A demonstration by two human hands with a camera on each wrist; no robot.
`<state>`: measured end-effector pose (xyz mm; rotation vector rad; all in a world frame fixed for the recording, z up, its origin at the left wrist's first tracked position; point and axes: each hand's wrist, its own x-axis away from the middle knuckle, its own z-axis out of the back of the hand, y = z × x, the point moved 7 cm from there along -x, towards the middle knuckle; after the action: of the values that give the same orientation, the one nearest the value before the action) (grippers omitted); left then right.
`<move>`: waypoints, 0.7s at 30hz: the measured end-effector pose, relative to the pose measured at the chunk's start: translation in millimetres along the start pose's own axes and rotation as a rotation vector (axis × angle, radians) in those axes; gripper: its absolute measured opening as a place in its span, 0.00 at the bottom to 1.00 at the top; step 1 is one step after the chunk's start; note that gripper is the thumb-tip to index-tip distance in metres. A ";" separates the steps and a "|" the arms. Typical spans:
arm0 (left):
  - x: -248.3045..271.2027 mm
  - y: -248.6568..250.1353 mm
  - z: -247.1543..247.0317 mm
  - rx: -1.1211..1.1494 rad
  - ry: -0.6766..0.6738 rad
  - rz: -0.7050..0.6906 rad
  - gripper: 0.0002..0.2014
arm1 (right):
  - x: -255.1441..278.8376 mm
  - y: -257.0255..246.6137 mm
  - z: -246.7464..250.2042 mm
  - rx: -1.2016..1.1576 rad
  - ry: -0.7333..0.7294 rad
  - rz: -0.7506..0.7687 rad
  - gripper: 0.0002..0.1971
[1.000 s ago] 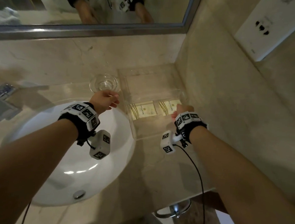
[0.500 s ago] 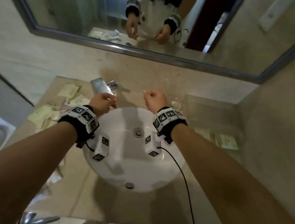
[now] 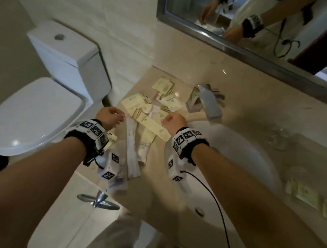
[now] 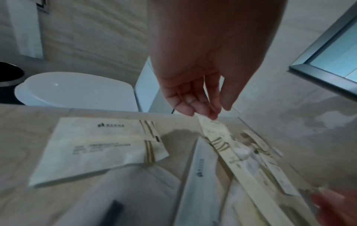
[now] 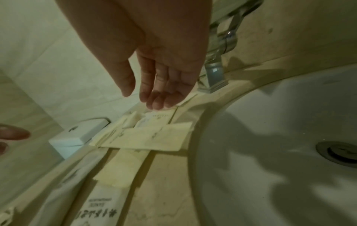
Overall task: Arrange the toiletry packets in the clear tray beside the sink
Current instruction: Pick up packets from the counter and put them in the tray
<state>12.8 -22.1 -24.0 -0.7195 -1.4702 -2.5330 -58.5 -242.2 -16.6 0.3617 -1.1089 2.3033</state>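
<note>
A loose pile of cream and white toiletry packets lies on the counter left of the sink. My left hand hangs over the pile's left edge with fingers loosely curled. In the left wrist view the left hand has its fingertips at the end of a narrow striped packet, thumb apart. My right hand hovers over a long cream packet. In the right wrist view the right hand hangs relaxed and holds nothing. The clear tray sits blurred at the far right, with cream packets in it.
The white basin lies between pile and tray, with a chrome faucet behind it. A clear glass stands beside the tray. A toilet is left of the counter edge. A towel ring hangs below the counter front.
The view has swung left from the tray to the packet pile. Both hands moved left, from the tray and basin to above the pile.
</note>
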 end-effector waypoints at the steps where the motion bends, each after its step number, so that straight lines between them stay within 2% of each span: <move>1: -4.6 -6.8 5.1 -0.008 0.009 0.007 0.07 | -3.7 -2.5 -5.6 0.006 0.000 -0.008 0.07; 4: -18.6 -19.6 16.3 -0.061 0.038 0.026 0.04 | -12.7 -13.4 -14.6 0.030 0.032 -0.017 0.13; 7: -33.7 -23.4 22.9 -0.117 0.064 0.044 0.13 | -25.4 -23.9 -17.5 0.091 0.084 -0.035 0.16; 12: -59.8 -12.7 17.7 -0.201 0.039 0.058 0.19 | -46.1 -30.5 -17.7 0.084 0.080 -0.069 0.13; 17: -92.8 6.8 2.6 -0.391 0.022 0.024 0.25 | -73.8 -31.0 -1.5 0.042 0.183 -0.061 0.06; 21: -110.6 17.4 -10.5 -0.510 -0.004 0.040 0.29 | -93.6 -31.6 14.4 0.031 0.263 -0.078 0.11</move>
<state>112.4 -54.0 -65.5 -0.8010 -0.7916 -2.8976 36.0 -271.4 -30.6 0.1071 -0.9130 2.2249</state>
